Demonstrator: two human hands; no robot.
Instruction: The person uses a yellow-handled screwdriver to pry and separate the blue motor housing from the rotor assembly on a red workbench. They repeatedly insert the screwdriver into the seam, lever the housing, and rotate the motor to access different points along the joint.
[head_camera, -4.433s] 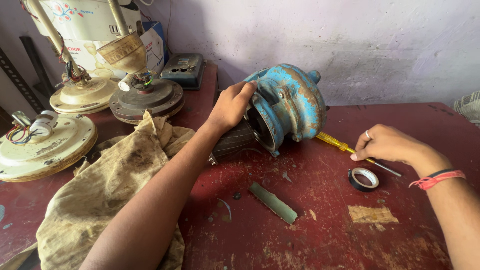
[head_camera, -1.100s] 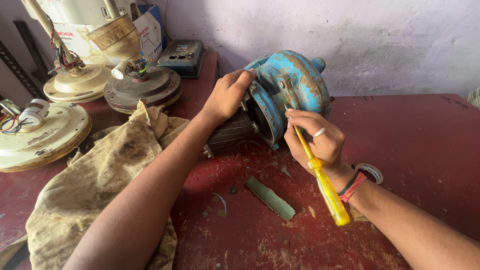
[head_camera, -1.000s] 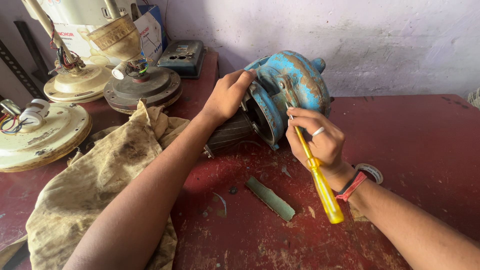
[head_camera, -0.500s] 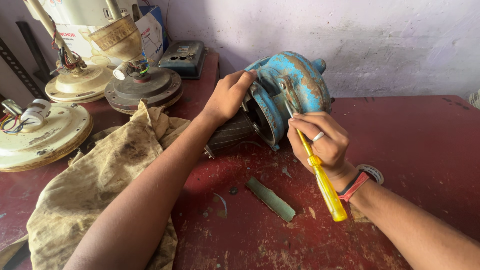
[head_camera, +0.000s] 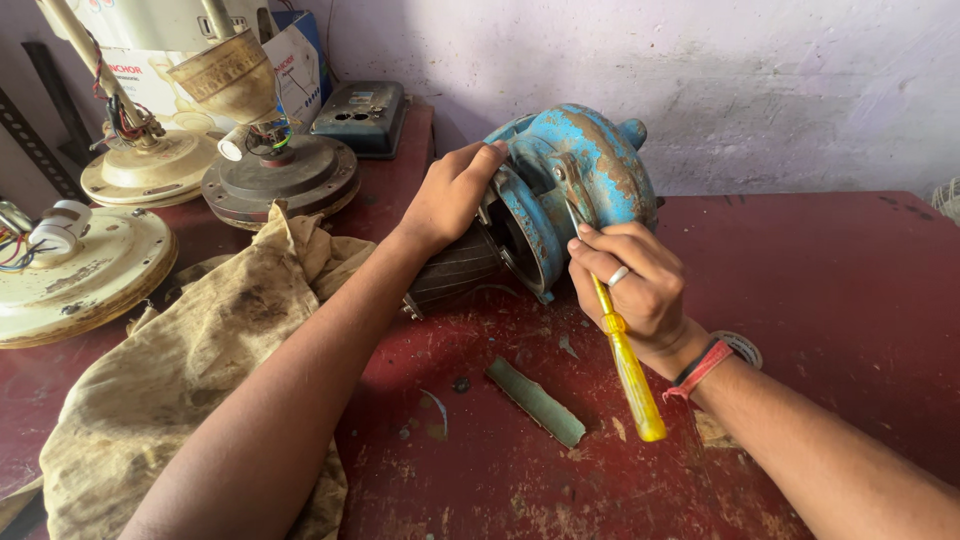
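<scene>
A rusty blue pump motor (head_camera: 575, 185) lies on its side on the red table (head_camera: 830, 270). My left hand (head_camera: 452, 195) rests on its top rim and steadies it. My right hand (head_camera: 635, 280) grips a yellow-handled screwdriver (head_camera: 628, 368), with the shaft pointing up into the blue housing's front flange. The tip is hidden behind my fingers. A ring is on one finger and a red band on that wrist.
A dirty tan cloth (head_camera: 190, 370) lies under my left forearm. Ceiling fan motors (head_camera: 280, 175) and a cream fan housing (head_camera: 75, 270) sit at the left. A green strip (head_camera: 535, 400) lies in front of the motor, and a tape roll (head_camera: 742, 345) shows behind my right wrist.
My right hand picked up the screwdriver from the table near the tape roll and brought it to the blue housing; over the last second it shifted only slightly. The left hand stayed put.
</scene>
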